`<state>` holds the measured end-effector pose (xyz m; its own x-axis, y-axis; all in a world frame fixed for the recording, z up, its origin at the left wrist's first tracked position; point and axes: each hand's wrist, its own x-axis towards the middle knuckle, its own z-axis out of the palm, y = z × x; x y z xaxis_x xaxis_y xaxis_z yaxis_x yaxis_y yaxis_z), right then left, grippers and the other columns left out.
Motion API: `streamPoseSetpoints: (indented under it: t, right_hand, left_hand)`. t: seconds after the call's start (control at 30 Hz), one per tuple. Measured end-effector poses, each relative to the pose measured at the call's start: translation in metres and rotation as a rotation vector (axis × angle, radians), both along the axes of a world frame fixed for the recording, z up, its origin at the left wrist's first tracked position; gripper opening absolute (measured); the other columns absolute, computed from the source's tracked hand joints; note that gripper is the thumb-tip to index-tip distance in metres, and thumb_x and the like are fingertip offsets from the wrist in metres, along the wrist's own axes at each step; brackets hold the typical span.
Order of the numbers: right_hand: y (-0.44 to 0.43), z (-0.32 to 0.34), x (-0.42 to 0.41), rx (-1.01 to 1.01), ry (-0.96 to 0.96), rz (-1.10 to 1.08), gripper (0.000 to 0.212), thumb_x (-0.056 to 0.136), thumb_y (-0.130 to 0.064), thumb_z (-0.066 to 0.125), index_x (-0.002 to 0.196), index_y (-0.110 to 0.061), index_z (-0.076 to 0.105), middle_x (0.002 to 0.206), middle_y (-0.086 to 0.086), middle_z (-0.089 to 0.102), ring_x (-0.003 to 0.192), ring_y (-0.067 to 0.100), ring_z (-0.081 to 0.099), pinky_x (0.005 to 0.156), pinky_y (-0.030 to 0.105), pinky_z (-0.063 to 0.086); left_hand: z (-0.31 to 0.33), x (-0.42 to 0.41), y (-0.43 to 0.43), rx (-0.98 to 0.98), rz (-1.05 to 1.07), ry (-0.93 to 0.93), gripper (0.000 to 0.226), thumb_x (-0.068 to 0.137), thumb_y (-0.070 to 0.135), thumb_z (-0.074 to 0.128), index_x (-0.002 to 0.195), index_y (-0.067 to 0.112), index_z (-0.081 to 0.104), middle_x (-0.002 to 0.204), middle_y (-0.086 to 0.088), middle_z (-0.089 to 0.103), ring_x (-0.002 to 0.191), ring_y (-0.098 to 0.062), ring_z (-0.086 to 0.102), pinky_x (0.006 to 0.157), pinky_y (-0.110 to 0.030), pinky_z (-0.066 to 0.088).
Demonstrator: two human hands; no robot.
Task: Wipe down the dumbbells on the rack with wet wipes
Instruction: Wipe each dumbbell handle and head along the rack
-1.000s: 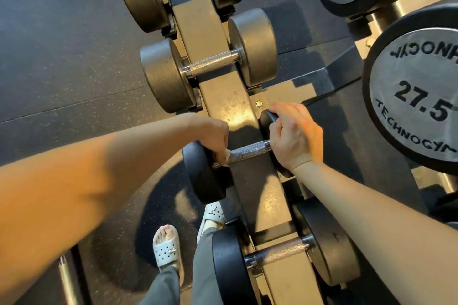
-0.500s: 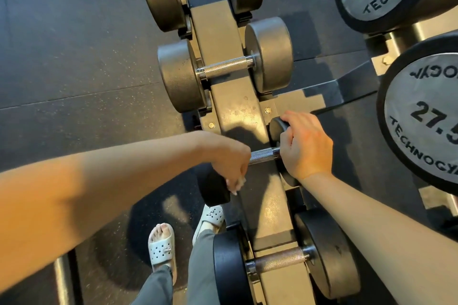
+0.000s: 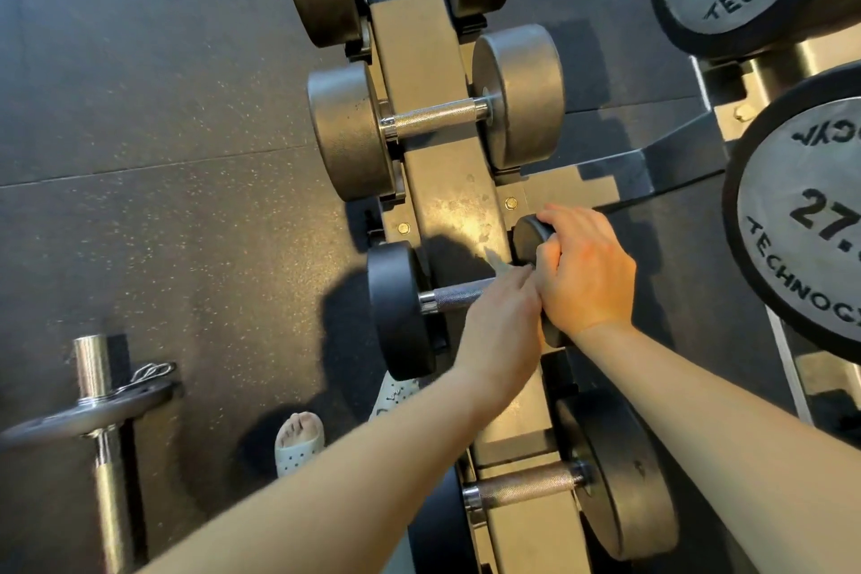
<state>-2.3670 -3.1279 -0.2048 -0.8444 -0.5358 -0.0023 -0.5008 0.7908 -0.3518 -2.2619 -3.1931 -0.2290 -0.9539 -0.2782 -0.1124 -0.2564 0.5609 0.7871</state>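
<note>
- the dark rubber floor lies under everything, and a barbell rests on it well off the rack's left side
- the rack is a sloped metal spine up the middle of the view, with dumbbells cradled across it one above another
- a large dumbbell marked 27.5 sits on a separate stand beyond the rack's right side, apart from the work
- grey dumbbells fill the cradles toward the rack's upper end, and one more lies toward its lower end
- the black dumbbell lies across the rack's middle and is the one being wiped; it looks heavy and rigid, with rubbery heads and a knurled steel handle whose grooves probably trap grime, so it is better steadied by a head and left in its cradle than lifted
- the right hand is cupped over the dumbbell's right head, fingers curled over the rim, bracing it against rolling
- the left hand is closed round the handle's right end, touching the right hand
- the wet wipe is held under the left hand's fingers with only a pale corner poking out; thin, limp and damp, it may snag on the knurling, so it wants wrapping round the bar
</note>
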Motion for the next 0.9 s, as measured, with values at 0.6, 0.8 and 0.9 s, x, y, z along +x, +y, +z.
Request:
streamPoseSetpoints:
  t: [0.6, 0.8, 0.9]
  right_hand:
    - [0.003, -0.007, -0.002, 0.012, 0.059, 0.055, 0.028, 0.094, -0.015, 0.049, 0.117, -0.013, 0.066, 0.113, 0.002, 0.066, 0.108, 0.02, 0.058, 0.071, 0.037, 0.054]
    - [0.003, -0.007, -0.002, 0.004, 0.068, 0.04, 0.029, 0.095, -0.018, 0.048, 0.116, -0.013, 0.066, 0.114, 0.003, 0.066, 0.106, 0.021, 0.06, 0.072, 0.041, 0.057]
    - [0.002, -0.009, -0.003, -0.003, 0.05, 0.042, 0.032, 0.095, -0.021, 0.045, 0.118, -0.012, 0.066, 0.117, 0.004, 0.067, 0.109, 0.021, 0.061, 0.075, 0.041, 0.057]
  left_hand:
    - [0.004, 0.0, -0.078, -0.718, -0.397, -0.426, 0.02, 0.1, 0.038, 0.059, 0.093, 0.021, 0.066, 0.085, 0.0, 0.064, 0.09, -0.023, 0.054, 0.083, -0.04, 0.035]
    - [-0.002, -0.029, -0.066, 0.081, -0.176, -0.283, 0.01, 0.095, 0.025, 0.067, 0.1, 0.026, 0.059, 0.089, 0.014, 0.057, 0.078, -0.005, 0.055, 0.062, -0.019, 0.036]
    - [-0.007, -0.029, -0.063, -0.145, -0.299, -0.274, 0.012, 0.094, 0.026, 0.068, 0.104, 0.024, 0.063, 0.093, 0.007, 0.061, 0.086, -0.016, 0.063, 0.069, -0.027, 0.042]
